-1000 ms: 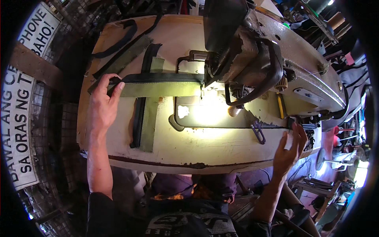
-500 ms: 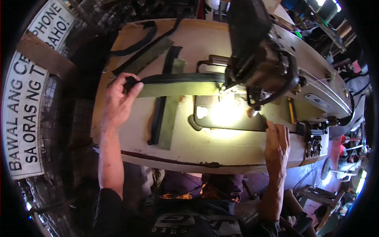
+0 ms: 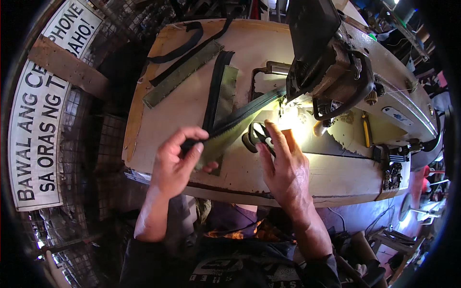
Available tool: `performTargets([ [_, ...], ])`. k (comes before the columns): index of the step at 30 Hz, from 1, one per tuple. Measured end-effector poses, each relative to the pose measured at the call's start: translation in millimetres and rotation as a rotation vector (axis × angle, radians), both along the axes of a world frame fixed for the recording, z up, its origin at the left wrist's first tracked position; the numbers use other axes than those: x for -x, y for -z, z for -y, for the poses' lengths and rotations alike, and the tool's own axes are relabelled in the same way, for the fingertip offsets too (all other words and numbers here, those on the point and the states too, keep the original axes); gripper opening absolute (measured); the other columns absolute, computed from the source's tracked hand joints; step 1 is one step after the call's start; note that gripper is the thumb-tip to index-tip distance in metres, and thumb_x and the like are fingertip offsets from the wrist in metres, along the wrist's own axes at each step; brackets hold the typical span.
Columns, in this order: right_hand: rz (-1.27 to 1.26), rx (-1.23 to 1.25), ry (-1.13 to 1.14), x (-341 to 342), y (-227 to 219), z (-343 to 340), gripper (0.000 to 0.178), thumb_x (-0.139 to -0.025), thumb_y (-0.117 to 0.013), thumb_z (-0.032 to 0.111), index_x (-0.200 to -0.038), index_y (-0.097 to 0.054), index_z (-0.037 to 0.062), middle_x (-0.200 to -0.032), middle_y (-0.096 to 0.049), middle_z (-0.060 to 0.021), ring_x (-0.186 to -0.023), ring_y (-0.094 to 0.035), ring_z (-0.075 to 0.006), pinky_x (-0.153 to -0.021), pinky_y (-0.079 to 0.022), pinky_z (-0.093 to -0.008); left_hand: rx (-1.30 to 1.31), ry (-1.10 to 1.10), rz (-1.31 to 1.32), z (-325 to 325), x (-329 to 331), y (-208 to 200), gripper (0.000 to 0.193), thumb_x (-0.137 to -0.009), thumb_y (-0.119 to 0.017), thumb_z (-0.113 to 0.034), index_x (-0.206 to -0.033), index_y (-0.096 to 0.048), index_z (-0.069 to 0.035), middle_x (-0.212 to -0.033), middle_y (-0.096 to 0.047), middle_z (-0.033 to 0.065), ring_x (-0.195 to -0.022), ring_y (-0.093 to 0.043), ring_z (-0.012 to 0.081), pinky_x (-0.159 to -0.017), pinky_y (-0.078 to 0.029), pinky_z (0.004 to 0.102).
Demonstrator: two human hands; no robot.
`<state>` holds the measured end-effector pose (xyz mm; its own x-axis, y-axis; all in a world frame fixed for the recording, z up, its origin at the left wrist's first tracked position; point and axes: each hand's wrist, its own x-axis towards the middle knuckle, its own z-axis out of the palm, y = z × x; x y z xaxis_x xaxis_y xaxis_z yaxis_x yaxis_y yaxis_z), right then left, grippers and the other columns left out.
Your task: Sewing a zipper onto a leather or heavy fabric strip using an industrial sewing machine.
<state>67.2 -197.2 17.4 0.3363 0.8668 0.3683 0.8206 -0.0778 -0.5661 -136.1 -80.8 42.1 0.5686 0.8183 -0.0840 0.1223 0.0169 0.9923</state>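
Observation:
A black zipper (image 3: 252,104) joined to an olive fabric strip (image 3: 228,139) runs slantwise from the sewing machine's needle area toward me. My left hand (image 3: 174,165) is closed on its near end, with thumb and fingers pinching the zipper. To the right of the strip, my right hand (image 3: 292,175) is closed around small dark thread snips (image 3: 260,133), their tips close to the fabric edge. The sewing machine (image 3: 331,72) stands at the far right of the strip, and its lamp brightly lights the needle plate.
Another zipper (image 3: 216,86) with olive fabric lies under the held strip. Further olive and black strips (image 3: 185,72) lie at the back left of the sewing table (image 3: 259,38). A yellow-handled tool (image 3: 367,130) rests beside the machine arm. Wire mesh and a lettered sign (image 3: 43,144) stand at left.
My left hand has come nearer and to the right, swinging the strip from level to slanting. My right hand has moved left from beside the needle area to the strip, bringing the snips.

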Motion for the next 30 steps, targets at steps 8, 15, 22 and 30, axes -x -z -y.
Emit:
performTargets([
  [8,0.121,0.018,-0.194,-8,2,7,0.072,-0.072,-0.082,0.009,-0.142,-0.063,0.0086,-0.081,-0.055,-0.006,-0.063,-0.061,-0.0235,-0.057,-0.05,-0.0376,0.384,0.123,0.141,29,-1,-12,0.026,-0.102,-0.057,0.0,-0.127,-0.054,0.005,-0.1,-0.069,0.0161,-0.075,-0.075,0.0226,-0.063,-0.064,0.0351],
  [15,0.256,-0.22,-0.177,-25,14,3,0.054,-0.068,-0.073,0.005,-0.121,-0.072,0.0004,-0.081,-0.054,-0.005,-0.063,-0.061,-0.0206,-0.054,-0.049,-0.0361,-0.057,0.246,-0.138,15,-15,-27,0.026,-0.099,-0.065,-0.005,-0.123,-0.06,0.002,-0.101,-0.068,0.0164,-0.077,-0.073,0.0243,-0.061,-0.06,0.0345],
  [22,0.306,0.021,-0.249,-34,12,9,0.041,-0.078,-0.068,0.009,-0.119,-0.07,0.0039,-0.083,-0.057,-0.0075,-0.072,-0.065,-0.0243,-0.059,-0.052,-0.0375,-0.777,0.223,-0.337,2,-78,5,0.018,-0.092,-0.069,0.001,-0.11,-0.069,0.003,-0.099,-0.068,0.0166,-0.085,-0.07,0.0323,-0.074,-0.055,0.0395],
  [30,0.179,0.244,-0.215,-38,-1,25,0.039,-0.087,-0.069,0.012,-0.125,-0.064,0.0024,-0.093,-0.067,-0.0117,-0.083,-0.07,-0.0279,-0.069,-0.056,-0.0404,-0.807,0.235,-0.424,5,-89,28,0.018,-0.091,-0.067,0.003,-0.109,-0.069,0.004,-0.099,-0.065,0.0167,-0.083,-0.068,0.0349,-0.075,-0.054,0.0406],
])
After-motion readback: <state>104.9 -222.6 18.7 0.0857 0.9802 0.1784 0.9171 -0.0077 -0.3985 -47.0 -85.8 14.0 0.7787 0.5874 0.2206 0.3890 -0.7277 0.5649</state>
